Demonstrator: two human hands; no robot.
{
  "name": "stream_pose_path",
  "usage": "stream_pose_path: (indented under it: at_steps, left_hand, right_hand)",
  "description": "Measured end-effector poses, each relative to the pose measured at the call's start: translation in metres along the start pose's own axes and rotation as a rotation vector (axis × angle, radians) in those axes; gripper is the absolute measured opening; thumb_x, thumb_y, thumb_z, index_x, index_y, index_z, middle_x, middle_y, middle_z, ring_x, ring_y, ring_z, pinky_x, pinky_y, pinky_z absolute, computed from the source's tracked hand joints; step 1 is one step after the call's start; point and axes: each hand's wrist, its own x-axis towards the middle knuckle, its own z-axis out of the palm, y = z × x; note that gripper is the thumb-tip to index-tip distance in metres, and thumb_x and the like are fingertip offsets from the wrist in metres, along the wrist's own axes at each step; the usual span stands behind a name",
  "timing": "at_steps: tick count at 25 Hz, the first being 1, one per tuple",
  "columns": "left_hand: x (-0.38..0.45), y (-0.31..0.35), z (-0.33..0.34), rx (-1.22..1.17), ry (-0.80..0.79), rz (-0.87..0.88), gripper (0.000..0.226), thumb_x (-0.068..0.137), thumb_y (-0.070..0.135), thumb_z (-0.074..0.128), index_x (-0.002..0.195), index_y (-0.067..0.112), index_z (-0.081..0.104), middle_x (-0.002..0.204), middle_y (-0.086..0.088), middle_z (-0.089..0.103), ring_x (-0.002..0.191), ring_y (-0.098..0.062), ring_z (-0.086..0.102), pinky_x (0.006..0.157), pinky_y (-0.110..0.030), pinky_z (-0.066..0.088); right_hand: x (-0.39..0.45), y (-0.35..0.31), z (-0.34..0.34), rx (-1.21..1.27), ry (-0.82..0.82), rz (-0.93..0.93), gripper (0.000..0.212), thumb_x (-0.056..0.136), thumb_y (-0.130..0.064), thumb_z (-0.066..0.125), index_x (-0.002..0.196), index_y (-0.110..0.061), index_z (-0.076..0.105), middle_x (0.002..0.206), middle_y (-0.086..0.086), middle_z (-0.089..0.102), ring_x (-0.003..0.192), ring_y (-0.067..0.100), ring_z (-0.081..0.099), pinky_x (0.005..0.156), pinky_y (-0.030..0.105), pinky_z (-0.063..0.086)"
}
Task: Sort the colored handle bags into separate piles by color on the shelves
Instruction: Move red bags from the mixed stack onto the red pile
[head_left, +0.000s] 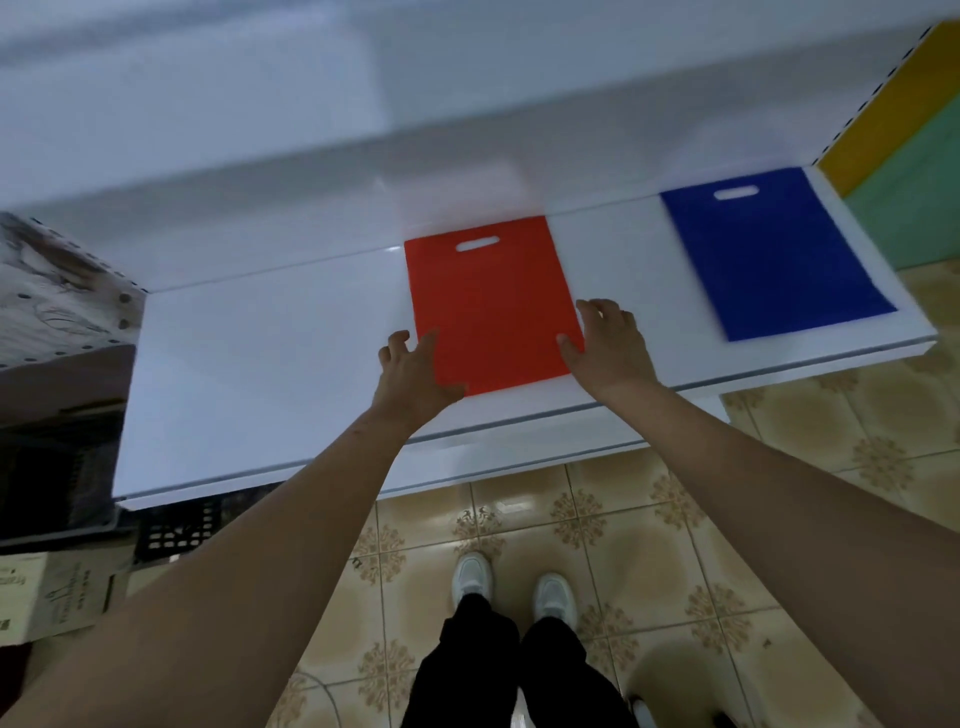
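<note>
A red handle bag (493, 306) lies flat in the middle of the white shelf (260, 364), its cut-out handle toward the back. My left hand (415, 371) touches its near left corner, thumb on the bag's bottom edge and fingers spread. At the bag's near right edge rests my right hand (605, 345), thumb on the red surface and fingers loosely bent. A blue handle bag (774, 254) lies flat further right on the same shelf, apart from both hands.
A yellow panel (893, 104) and a green panel (914, 208) stand at the shelf's right end. Cardboard boxes (57, 592) and a black crate (176, 530) sit on the floor at the left. Patterned tiles (779, 519) and my white shoes are below.
</note>
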Motion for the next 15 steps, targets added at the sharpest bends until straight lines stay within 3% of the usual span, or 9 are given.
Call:
stream_pose_path:
  at_steps: [7, 10, 12, 15]
  left_hand:
    - [-0.105, 0.056, -0.112, -0.191, 0.221, 0.158, 0.073, 0.087, 0.044, 0.063, 0.149, 0.022, 0.031, 0.142, -0.013, 0.039, 0.128, -0.032, 0.041, 0.104, -0.039, 0.04]
    - [-0.151, 0.047, -0.152, -0.156, 0.254, 0.278, 0.071, 0.087, 0.044, 0.061, 0.148, 0.022, 0.033, 0.138, -0.012, 0.046, 0.124, -0.031, 0.045, 0.102, -0.036, 0.041]
    - [-0.184, 0.027, -0.176, -0.117, 0.271, 0.378, 0.064, 0.088, 0.046, 0.058, 0.145, 0.025, 0.037, 0.136, -0.006, 0.049, 0.123, -0.025, 0.047, 0.099, -0.036, 0.044]
    - [-0.235, -0.016, -0.217, -0.111, 0.346, 0.473, 0.047, 0.091, 0.043, 0.053, 0.136, 0.031, 0.047, 0.125, 0.01, 0.053, 0.11, -0.009, 0.057, 0.086, -0.034, 0.052]
  right_hand:
    - [-0.071, -0.114, -0.124, 0.081, 0.274, -0.327, 0.052, 0.098, -0.041, 0.042, 0.142, -0.013, 0.041, 0.142, 0.007, 0.047, 0.128, 0.025, 0.043, 0.104, 0.035, 0.04]
    - [-0.121, -0.16, -0.153, -0.001, 0.448, -0.445, 0.028, 0.095, -0.035, 0.045, 0.112, -0.021, 0.063, 0.107, -0.001, 0.067, 0.097, 0.02, 0.063, 0.073, 0.032, 0.051]
    - [-0.156, -0.197, -0.163, -0.078, 0.561, -0.526, 0.022, 0.093, -0.034, 0.045, 0.087, -0.023, 0.064, 0.077, -0.004, 0.066, 0.072, 0.02, 0.065, 0.054, 0.03, 0.045]
    - [-0.198, -0.269, -0.172, -0.078, 0.691, -0.612, 0.022, 0.09, -0.032, 0.047, 0.078, -0.021, 0.062, 0.064, -0.003, 0.061, 0.059, 0.018, 0.061, 0.048, 0.029, 0.042]
